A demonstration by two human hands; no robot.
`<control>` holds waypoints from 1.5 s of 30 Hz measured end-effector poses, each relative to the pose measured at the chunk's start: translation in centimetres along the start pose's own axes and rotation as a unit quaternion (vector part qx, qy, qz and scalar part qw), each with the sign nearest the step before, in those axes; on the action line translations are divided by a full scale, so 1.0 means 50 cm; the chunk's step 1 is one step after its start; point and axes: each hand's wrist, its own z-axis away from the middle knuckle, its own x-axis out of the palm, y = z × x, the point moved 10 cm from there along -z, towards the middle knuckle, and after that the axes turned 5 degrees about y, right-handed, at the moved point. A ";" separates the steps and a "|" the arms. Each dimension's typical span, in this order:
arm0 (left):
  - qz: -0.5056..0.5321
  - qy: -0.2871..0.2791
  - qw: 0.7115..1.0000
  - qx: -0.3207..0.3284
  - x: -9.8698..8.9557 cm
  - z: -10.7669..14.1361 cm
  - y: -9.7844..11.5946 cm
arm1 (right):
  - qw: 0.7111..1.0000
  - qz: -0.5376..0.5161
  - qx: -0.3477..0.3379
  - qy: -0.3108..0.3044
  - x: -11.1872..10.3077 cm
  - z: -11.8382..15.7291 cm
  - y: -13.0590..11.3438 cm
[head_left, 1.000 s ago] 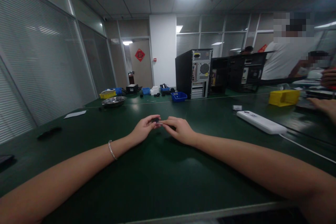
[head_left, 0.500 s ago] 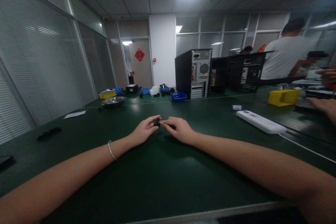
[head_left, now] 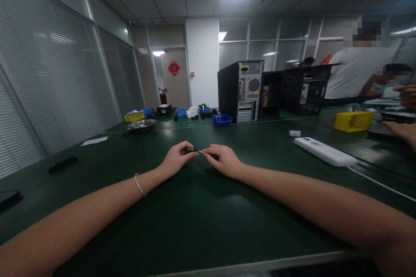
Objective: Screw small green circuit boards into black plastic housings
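Observation:
Low over the green table, my left hand (head_left: 177, 156) pinches a small dark part with a green patch (head_left: 191, 150) between thumb and fingers; its exact kind is too small to make out. My right hand (head_left: 224, 159) is closed around a thin tool with a metal shaft (head_left: 201, 152), apparently a small screwdriver, its dark handle partly hidden under the palm. The shaft points left toward the dark part, and its tip is at or very near it. Whether they touch I cannot tell.
A white power strip (head_left: 325, 152) with a cable lies right of my right hand, near a yellow bin (head_left: 353, 121). Computer towers (head_left: 240, 91) and a blue bin (head_left: 222, 120) stand behind. A metal dish (head_left: 141, 125) sits back left. Another person's hand (head_left: 401, 132) is at far right.
The left fingers have turned the small part, so its green patch now shows and it lies more level. The right hand stays in nearly the same place, holding the tool.

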 end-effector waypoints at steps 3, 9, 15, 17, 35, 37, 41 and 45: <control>0.027 -0.015 0.999 -0.008 0.006 0.001 -0.002 | 1.000 0.004 -0.010 -0.007 0.000 0.002 -0.007; 0.045 -0.026 0.999 0.008 0.012 -0.002 -0.011 | 1.000 0.018 0.007 -0.001 -0.004 0.002 -0.001; 0.043 -0.036 0.998 0.016 0.018 -0.002 -0.015 | 1.000 0.023 0.006 0.000 -0.004 0.001 -0.001; 0.029 -0.038 0.999 0.018 0.018 -0.001 -0.014 | 1.000 0.023 0.007 -0.002 -0.003 0.001 0.001; -0.120 -0.041 0.986 0.111 0.020 0.017 0.034 | 0.997 0.068 -0.012 -0.023 0.006 0.003 -0.004; -0.125 -0.042 0.985 0.111 0.020 0.017 0.035 | 0.997 0.067 -0.013 -0.028 0.007 0.003 -0.005; -0.104 -0.042 0.989 0.096 0.018 0.015 0.031 | 0.998 0.048 -0.017 -0.022 0.006 0.002 -0.008; -0.054 -0.056 0.996 0.054 0.023 0.012 0.011 | 0.999 0.029 -0.017 -0.019 0.009 0.001 -0.006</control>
